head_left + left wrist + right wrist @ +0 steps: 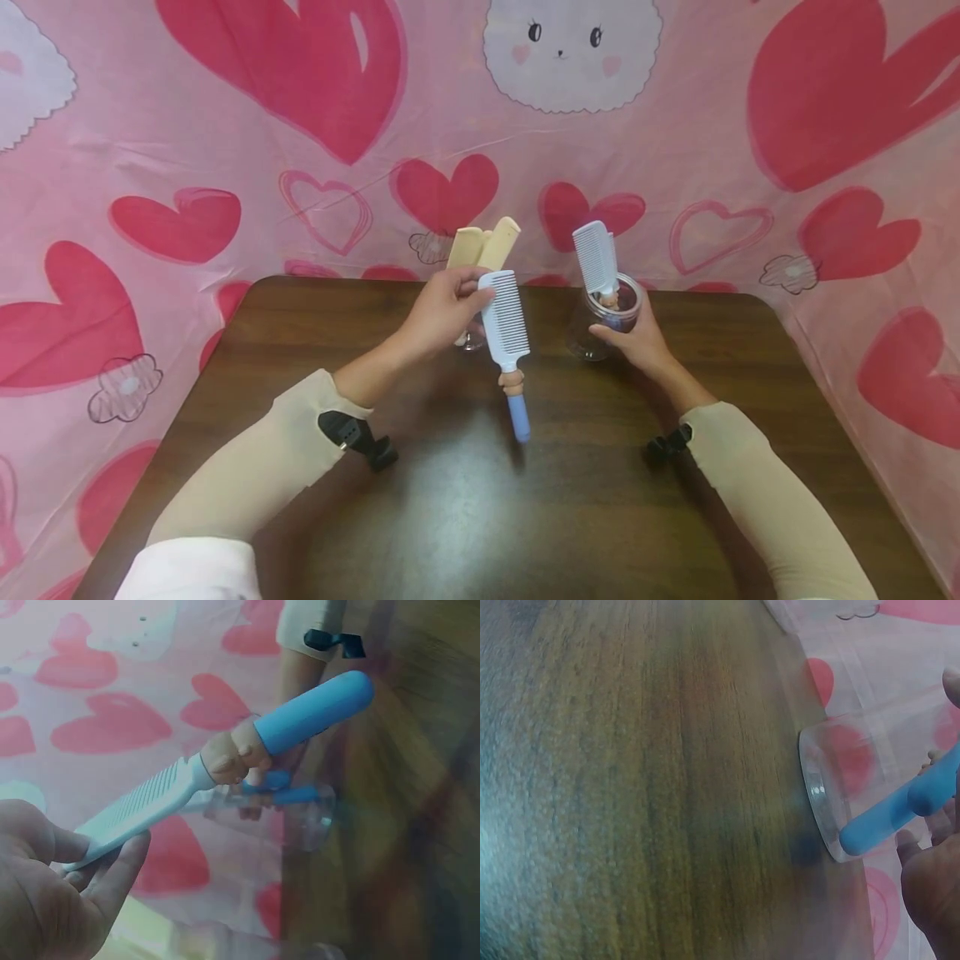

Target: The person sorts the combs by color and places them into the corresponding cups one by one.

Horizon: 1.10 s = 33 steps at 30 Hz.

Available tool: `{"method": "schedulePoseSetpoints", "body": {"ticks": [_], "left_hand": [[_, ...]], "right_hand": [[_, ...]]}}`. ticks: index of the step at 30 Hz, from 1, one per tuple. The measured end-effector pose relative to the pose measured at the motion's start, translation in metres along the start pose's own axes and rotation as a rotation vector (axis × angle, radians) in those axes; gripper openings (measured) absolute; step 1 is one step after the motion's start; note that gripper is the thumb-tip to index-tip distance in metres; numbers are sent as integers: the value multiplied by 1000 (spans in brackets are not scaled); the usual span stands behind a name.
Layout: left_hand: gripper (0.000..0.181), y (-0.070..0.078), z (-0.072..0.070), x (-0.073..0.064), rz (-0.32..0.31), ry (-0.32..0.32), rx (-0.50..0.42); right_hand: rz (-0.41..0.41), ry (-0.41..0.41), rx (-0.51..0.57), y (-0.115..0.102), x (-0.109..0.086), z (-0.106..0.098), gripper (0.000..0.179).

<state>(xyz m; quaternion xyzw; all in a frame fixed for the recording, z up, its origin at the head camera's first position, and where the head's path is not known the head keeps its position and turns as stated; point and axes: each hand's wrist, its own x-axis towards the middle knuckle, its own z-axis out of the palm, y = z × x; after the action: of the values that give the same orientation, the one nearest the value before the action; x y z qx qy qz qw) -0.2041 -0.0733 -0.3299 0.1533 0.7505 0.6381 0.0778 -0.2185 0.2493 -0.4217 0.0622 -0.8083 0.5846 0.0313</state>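
My left hand (448, 304) pinches a light blue comb (504, 321) at the end of its toothed part. The comb hangs above the table, its darker blue handle pointing down; a small figure-like beige piece joins the two, clearer in the left wrist view. My right hand (643, 342) grips a clear jar (581, 337) around its side. Blue combs (595, 257) stand in that jar with their toothed ends above the rim, and blue handles (877, 825) show through its wall. Pale yellow combs (501, 240) rise behind my left hand, which hides most of their container.
Both hands work toward the back of a dark brown wooden table (450, 517). A pink cloth (435, 100) with red hearts hangs behind and beside it. Part of a clear base (472, 340) shows under the left hand.
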Motion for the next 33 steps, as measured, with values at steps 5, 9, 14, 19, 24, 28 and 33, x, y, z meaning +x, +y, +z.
{"method": "schedulePoseSetpoints", "body": {"ticks": [5, 9, 14, 19, 24, 28, 33], "left_hand": [[34, 16, 6, 9, 57, 28, -12], [32, 26, 11, 17, 104, 67, -39], [29, 34, 21, 27, 167, 137, -126], [27, 42, 31, 36, 214, 193, -141], [27, 51, 40, 49, 256, 231, -167], [27, 55, 47, 60, 272, 251, -185], [27, 54, 55, 71, 279, 274, -161]], "right_hand": [[-3, 6, -4, -2, -1, 1, 91], [-22, 11, 3, 2, -1, 1, 92], [-59, 28, -2, 27, 9, -1, 95], [-83, 37, 2, 39, 13, -2, 95], [-67, 15, 15, 19, 5, -2, 93], [-31, -4, -5, 6, 1, 0, 92], [-30, -7, 4, 6, 0, 0, 93]]}}
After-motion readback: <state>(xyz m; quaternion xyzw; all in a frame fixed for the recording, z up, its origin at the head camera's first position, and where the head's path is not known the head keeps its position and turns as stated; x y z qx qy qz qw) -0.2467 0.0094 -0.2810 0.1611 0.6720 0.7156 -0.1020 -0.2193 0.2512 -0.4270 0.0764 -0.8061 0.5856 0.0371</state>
